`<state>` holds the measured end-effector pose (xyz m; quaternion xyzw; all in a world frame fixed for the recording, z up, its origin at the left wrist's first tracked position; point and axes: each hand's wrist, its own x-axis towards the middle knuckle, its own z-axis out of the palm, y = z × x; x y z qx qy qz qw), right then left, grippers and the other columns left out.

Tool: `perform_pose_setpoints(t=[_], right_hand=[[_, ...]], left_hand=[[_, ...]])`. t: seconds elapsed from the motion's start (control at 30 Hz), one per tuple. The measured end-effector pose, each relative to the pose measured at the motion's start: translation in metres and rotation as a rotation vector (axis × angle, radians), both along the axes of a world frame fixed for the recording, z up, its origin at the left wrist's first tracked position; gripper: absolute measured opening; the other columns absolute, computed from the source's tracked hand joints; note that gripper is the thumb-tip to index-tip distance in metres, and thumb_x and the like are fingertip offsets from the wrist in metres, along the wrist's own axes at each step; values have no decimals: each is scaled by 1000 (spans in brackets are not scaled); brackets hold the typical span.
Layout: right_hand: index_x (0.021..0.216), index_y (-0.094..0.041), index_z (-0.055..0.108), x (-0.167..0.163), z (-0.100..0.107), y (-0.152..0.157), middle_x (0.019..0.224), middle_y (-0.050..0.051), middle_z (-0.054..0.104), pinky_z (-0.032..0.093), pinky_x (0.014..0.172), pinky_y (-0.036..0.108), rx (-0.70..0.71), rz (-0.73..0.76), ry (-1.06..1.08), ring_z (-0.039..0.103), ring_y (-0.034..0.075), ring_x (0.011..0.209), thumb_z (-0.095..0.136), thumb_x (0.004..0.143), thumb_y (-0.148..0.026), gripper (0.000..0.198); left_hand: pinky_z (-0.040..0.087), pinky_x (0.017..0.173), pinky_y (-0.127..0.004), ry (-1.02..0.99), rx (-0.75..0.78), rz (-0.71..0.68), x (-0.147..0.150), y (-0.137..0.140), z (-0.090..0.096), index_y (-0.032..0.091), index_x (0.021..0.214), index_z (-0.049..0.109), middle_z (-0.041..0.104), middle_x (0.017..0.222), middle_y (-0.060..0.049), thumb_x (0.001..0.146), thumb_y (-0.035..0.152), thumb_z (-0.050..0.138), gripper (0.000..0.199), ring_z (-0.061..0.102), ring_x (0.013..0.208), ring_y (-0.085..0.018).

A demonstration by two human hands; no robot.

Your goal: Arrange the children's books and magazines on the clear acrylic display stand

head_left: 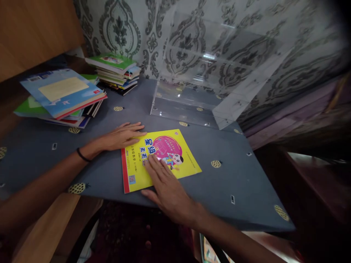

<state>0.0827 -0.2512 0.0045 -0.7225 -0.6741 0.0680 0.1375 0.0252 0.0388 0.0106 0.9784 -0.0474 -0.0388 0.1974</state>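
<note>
A yellow workbook (183,146) with a red spine, a pink circle and a cartoon child on its cover lies flat near the table's front edge. My right hand (167,190) rests on the lower part of the cover, palm down, with fingers stretched out and the thumb apart. At the book's upper left corner lies my left hand (124,136), flat with its fingers extended, partly on the cloth and touching the book's edge. A dark band circles the left wrist. Some of the cover's print is hidden under the right fingers.
A clear acrylic shelf (189,111) stands at the back against patterned wallpaper. Two stacks of books are at the left: one topped by a blue book (63,91), the other by a green book (112,61). A grey pineapple-print cloth (219,186) covers the table.
</note>
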Motion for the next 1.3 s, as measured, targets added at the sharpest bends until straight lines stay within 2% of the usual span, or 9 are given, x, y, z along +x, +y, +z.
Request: perform_pose_setpoints(t=[0.13,0.27,0.43,0.53,0.67,0.83,0.97,1.17,1.3], right_hand=[[164,-17,0,37,-8,-46,167,17,22,31,123,54,11,-170,-30,16,27,155,43,105,-44,77],[163,-23,-5,61,-16,-74,168,15,20,32,121,57,-1,-291,-61,17,29,154,42,105,-43,78],[164,-21,-1,62,-19,-77,166,16,24,36,119,57,35,-313,-98,24,31,153,45,104,-41,78],[164,-19,-2,63,-19,-76,165,17,26,39,119,55,78,-293,-119,26,30,152,47,104,-41,81],[164,-18,8,76,-19,-75,164,16,30,41,118,52,91,-252,-146,27,29,152,46,104,-39,74],[156,-22,36,103,-16,-64,162,15,35,39,117,57,81,-234,-270,31,32,151,56,101,-35,60],[149,-20,47,132,-6,-42,160,19,38,39,115,61,57,-300,-329,34,36,149,61,98,-35,55],[141,-15,55,160,21,-1,150,18,53,37,116,57,-10,-368,-239,47,33,141,59,99,-29,45],[143,-15,55,124,30,26,153,16,49,34,120,54,37,-218,-107,43,30,144,54,101,-34,45]], left_hand=[[19,123,-54,-6,9,7,0,-1,0,28,152,42,33,165,-6,105,43,34,51,23,154,-28],[26,121,-52,-42,52,33,-2,-8,3,28,149,46,39,162,-6,103,46,33,51,31,150,-29],[47,103,-44,-117,149,61,3,-34,20,22,129,61,60,134,-12,102,45,36,44,56,121,-28],[51,93,-41,-101,236,96,13,-52,28,19,116,63,63,113,-12,101,47,41,39,59,107,-27],[52,89,-39,-80,242,165,25,-62,31,19,119,58,64,114,-11,101,45,43,35,62,107,-27],[52,73,-33,-26,219,213,18,-62,35,26,137,47,73,103,-6,103,43,39,39,72,92,-24],[49,62,-29,99,190,198,-2,-70,48,23,123,56,74,87,-5,102,43,40,33,71,77,-23],[53,73,-35,200,182,197,-2,-98,66,20,90,65,72,90,-8,102,42,39,36,69,86,-25],[54,92,-45,-89,280,188,19,-92,38,17,107,64,67,120,-15,102,27,39,28,63,114,-30]])
